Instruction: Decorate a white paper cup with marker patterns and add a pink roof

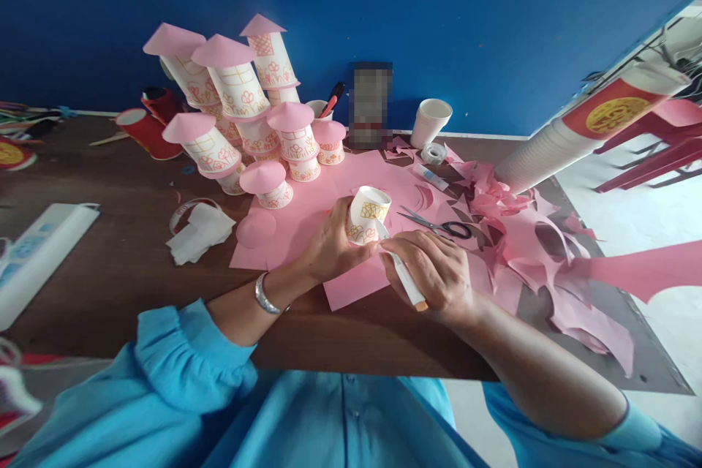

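My left hand (334,238) is wrapped round a small white paper cup (370,206), decorated with a yellow lattice window and red flowers and tilted with its mouth up. In my right hand (436,270) is a white craft knife (404,279) with an orange end. A greyish, blade-like tip points at the cup's lower right side; whether it touches is hidden by my fingers. Pink paper sheets (307,230) lie beneath both hands. Scissors (439,224) with dark handles rest just beyond my right hand, blades toward the cup.
Decorated cup towers (233,91) with pink cone roofs stand at the back left. Pink scraps (537,252) cover the right side, beside a tall leaning cup stack (575,128). A glue tube (431,177), tape roll (433,153), crumpled tissue (202,232) and power strip (41,252) lie around.
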Demonstrator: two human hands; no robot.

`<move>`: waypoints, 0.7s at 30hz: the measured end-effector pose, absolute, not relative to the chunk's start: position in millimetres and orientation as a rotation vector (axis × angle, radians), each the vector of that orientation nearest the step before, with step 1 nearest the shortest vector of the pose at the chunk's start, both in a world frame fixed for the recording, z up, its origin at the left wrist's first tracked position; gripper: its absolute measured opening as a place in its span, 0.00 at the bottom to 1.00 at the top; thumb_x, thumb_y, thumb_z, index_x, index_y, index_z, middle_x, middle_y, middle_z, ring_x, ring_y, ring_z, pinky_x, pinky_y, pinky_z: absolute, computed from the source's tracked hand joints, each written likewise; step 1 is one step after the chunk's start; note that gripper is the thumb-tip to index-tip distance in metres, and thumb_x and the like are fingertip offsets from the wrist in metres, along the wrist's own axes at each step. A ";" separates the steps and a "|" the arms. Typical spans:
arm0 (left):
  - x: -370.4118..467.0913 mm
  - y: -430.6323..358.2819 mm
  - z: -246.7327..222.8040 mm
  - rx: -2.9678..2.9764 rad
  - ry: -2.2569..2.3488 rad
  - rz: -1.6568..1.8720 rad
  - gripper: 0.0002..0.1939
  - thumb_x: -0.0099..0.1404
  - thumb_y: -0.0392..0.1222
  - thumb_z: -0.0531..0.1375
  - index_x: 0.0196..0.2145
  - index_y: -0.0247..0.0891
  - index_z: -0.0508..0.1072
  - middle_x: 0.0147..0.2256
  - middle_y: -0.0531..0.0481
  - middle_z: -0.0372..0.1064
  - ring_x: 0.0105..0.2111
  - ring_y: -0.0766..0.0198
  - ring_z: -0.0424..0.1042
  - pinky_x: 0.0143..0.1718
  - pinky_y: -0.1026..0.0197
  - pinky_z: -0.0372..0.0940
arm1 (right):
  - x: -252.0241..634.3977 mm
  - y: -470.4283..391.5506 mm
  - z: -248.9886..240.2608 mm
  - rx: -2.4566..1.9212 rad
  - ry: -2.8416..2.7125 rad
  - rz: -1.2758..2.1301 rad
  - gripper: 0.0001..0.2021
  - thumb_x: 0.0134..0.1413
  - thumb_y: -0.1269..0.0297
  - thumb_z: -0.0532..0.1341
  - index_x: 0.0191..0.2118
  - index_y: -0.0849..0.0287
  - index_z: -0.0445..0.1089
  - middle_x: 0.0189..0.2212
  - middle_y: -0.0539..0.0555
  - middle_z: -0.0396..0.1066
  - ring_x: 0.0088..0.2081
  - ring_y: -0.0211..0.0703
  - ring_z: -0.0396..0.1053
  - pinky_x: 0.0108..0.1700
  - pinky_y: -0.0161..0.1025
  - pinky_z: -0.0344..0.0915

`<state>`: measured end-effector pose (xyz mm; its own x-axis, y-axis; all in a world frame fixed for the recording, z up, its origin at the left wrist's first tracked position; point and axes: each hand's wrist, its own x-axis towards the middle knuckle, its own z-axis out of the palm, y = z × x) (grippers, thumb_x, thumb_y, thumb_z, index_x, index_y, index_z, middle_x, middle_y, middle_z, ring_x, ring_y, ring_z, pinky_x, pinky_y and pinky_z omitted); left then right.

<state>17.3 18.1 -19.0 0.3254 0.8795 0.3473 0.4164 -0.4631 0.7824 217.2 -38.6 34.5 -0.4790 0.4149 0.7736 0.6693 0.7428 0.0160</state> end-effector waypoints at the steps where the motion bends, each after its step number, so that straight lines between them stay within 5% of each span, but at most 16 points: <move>1: 17.4 18.1 -18.5 2.023 1.139 1.045 0.34 0.61 0.50 0.71 0.60 0.41 0.63 0.58 0.36 0.77 0.55 0.46 0.80 0.51 0.45 0.78 | 217.2 -38.6 34.4 -0.815 -2.139 -0.405 0.09 0.66 0.77 0.64 0.48 0.60 0.69 0.32 0.52 0.79 0.31 0.42 0.77 0.33 0.40 0.73; 21: 17.6 17.3 -18.9 2.052 1.149 1.068 0.34 0.59 0.44 0.72 0.58 0.41 0.63 0.57 0.38 0.77 0.55 0.48 0.80 0.53 0.47 0.77 | 215.8 -40.8 36.2 -0.761 -2.140 -0.422 0.07 0.66 0.77 0.66 0.46 0.63 0.70 0.31 0.55 0.80 0.30 0.44 0.77 0.31 0.41 0.73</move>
<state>17.6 17.3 -18.9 0.3184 0.8724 0.3709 0.4338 -0.4820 0.7612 215.8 -40.8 36.2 -0.4926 0.3756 0.7850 0.6457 0.7625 0.0403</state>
